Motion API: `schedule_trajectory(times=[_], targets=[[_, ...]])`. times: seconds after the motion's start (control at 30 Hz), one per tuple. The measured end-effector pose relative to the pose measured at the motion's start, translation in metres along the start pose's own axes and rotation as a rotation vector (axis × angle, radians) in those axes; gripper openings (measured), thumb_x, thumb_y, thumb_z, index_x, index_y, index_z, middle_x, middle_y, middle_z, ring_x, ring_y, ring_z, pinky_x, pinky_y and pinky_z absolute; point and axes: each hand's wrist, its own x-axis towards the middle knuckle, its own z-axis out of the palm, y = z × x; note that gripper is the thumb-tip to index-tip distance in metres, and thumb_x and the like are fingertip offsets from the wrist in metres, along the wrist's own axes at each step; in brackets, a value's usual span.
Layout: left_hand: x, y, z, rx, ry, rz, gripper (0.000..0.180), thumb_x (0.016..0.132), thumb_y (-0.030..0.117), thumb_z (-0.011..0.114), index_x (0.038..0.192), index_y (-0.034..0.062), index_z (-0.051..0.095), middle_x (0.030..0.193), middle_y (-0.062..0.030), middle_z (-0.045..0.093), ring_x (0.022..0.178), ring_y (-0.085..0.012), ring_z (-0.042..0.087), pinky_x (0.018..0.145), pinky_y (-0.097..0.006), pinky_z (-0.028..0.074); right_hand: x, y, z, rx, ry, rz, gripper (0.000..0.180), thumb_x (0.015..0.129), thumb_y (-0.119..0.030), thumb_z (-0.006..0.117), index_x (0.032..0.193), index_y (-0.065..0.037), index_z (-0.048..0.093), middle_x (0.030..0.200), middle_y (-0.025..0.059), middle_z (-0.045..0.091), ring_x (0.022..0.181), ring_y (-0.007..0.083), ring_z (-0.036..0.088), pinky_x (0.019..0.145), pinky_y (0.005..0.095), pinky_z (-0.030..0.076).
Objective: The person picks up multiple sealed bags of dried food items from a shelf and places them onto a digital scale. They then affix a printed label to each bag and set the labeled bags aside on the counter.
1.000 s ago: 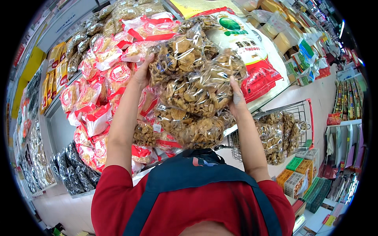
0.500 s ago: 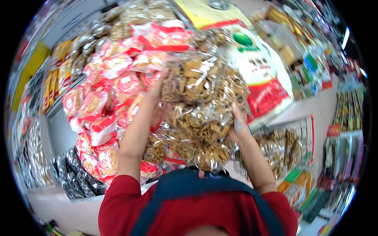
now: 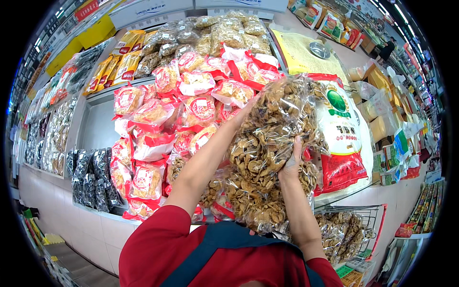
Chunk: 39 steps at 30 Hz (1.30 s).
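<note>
Several clear plastic bags of brown, curled, dried pieces that look like mushrooms (image 3: 263, 148) form a stack in front of my chest. My right hand (image 3: 291, 165) grips the stack's right side, its thumb lying over the plastic. From the left, my left hand (image 3: 245, 114) is pressed against the upper part of the stack; its fingers are hidden behind the bags. Under and beside the stack lie red-and-white packets of pale, round dried food (image 3: 198, 110). To the right of the stack is a large white-and-red sack with a green emblem (image 3: 340, 134).
A wire basket with a red rim (image 3: 384, 225) at the lower right holds more bags of brown dried pieces (image 3: 339, 232). Dark packets (image 3: 93, 179) lie at the display's left front, and yellow packets (image 3: 126, 64) behind. A metal bowl (image 3: 319, 49) rests on yellow grain at the back right.
The view has shifted, so the display's far side and the freezers behind it show more. My hands and the held bags sit farther right in the picture, still together.
</note>
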Motion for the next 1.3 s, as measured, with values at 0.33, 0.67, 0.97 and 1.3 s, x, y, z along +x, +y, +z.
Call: schedule_trajectory(times=[0.33,0.67,0.97,1.3], targets=[[-0.008,0.03,0.014,0.054,-0.042,0.123,0.068,0.09,0.057,0.049,0.14,0.0112,0.042,0.132,-0.01,0.054,0.114,-0.0253,0.057,0.094,-0.04,0.048,-0.006,-0.041,0.04,0.059,-0.186,0.025,0.053,0.093,-0.049,0.048,0.125,-0.007,0.05,0.113,0.0099,0.061,0.101,0.024,0.061,0.09,0.04,0.049],[-0.005,0.09,0.033,0.128,-0.102,0.268,0.068,0.09,0.057,0.048,0.14,0.0111,0.042,0.132,-0.01,0.054,0.115,-0.0254,0.057,0.095,-0.04,0.048,0.025,-0.053,0.041,-0.066,-0.266,-0.174,0.058,0.089,-0.05,0.054,0.123,-0.003,0.053,0.109,0.0118,0.065,0.096,0.0225,0.065,0.085,0.0368,0.054],[-0.001,0.123,0.12,0.227,-0.281,0.406,0.067,0.091,0.057,0.046,0.14,0.011,0.042,0.133,-0.01,0.053,0.115,-0.0255,0.056,0.095,-0.04,0.047,-0.051,-0.165,0.046,0.199,-0.403,-0.352,0.038,0.093,-0.038,0.055,0.116,-0.007,0.057,0.1,0.0054,0.066,0.087,0.0167,0.065,0.078,0.0301,0.053],[-0.057,0.053,0.323,0.244,-0.613,0.371,0.067,0.091,0.057,0.045,0.14,0.0109,0.042,0.133,-0.01,0.053,0.116,-0.0256,0.055,0.096,-0.04,0.047,-0.262,-0.257,-0.055,0.145,-0.002,-1.043,0.091,0.076,-0.036,0.078,0.14,-0.001,0.023,0.124,0.0097,0.053,0.116,0.0183,0.05,0.101,0.0318,0.039]])
